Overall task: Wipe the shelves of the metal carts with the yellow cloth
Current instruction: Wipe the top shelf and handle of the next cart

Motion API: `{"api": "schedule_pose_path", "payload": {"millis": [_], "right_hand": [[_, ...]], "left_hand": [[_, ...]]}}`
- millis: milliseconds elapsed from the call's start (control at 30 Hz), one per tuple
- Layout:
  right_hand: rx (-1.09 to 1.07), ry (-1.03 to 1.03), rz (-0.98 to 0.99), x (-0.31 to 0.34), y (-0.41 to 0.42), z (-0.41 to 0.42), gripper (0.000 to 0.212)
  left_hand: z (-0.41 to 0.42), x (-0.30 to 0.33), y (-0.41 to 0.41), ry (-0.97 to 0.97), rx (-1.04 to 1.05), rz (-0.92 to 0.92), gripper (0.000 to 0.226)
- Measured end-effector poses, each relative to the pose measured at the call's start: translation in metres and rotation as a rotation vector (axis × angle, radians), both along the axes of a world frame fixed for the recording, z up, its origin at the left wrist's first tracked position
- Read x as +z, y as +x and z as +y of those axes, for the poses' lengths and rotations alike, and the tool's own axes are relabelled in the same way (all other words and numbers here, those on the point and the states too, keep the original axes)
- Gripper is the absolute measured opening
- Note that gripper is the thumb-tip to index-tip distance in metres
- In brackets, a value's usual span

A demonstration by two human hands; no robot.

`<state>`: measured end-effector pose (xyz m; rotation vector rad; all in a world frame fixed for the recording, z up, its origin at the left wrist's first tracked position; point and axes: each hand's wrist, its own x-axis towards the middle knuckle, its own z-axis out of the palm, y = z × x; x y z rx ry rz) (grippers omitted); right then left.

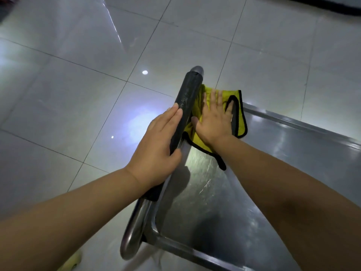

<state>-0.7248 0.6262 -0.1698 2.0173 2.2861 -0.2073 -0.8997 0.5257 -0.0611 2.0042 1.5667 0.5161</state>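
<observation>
Head view: right hand (214, 119) is lying flat, fingers straight and spread, pressing the yellow cloth (239, 122) down onto the top shelf (224, 192) of the metal cart (175, 245). Cloth is sitting in the far corner of the shelf, just beside the handle bar (186, 103), part of it tucked under that bar. Left hand (158, 141) is resting on the black-sleeved handle, fingers laid along it, thumb seeming to hook round the near side; reads as steadying the cart. Whether it's fully wrapped, can't tell.

Step in hand: wiping the top shelf, working the corner by the handle. Rest of the shelf surface is showing streaks and glare, so likely plenty left to cover. Lower shelves aren't in frame.

Next move probably calls for dragging the cloth back along the shelf toward the near edge with palm pressure kept even, left hand bracing so the cart isn't rolling on the tiled floor (78, 75).
</observation>
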Motion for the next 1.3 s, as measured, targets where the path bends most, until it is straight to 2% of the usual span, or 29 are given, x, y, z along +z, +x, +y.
{"api": "schedule_pose_path", "payload": {"millis": [167,467,700,967,1200,1300], "right_hand": [[0.186,-0.036,0.021,0.004,0.01,-0.018,0.075],[0.222,-0.055,-0.009,0.004,-0.004,-0.11,0.076],[0.239,-0.083,0.068,0.006,-0.029,-0.202,0.077],[0.196,-0.003,0.119,0.005,-0.061,-0.29,0.069],[0.197,-0.048,0.094,0.014,-0.074,-0.35,0.061],[0.213,-0.076,0.056,0.017,-0.074,-0.362,0.064]], "left_hand": [[-0.001,0.002,0.002,-0.009,0.004,0.018,0.078],[-0.007,0.007,0.006,-0.017,0.026,0.009,0.079],[-0.02,0.009,0.003,0.012,0.026,0.076,0.08],[-0.039,0.015,-0.006,0.113,0.006,0.179,0.07],[-0.052,0.023,-0.01,0.318,-0.034,0.157,0.047],[-0.073,0.028,-0.014,0.343,-0.097,0.192,0.041]]}}
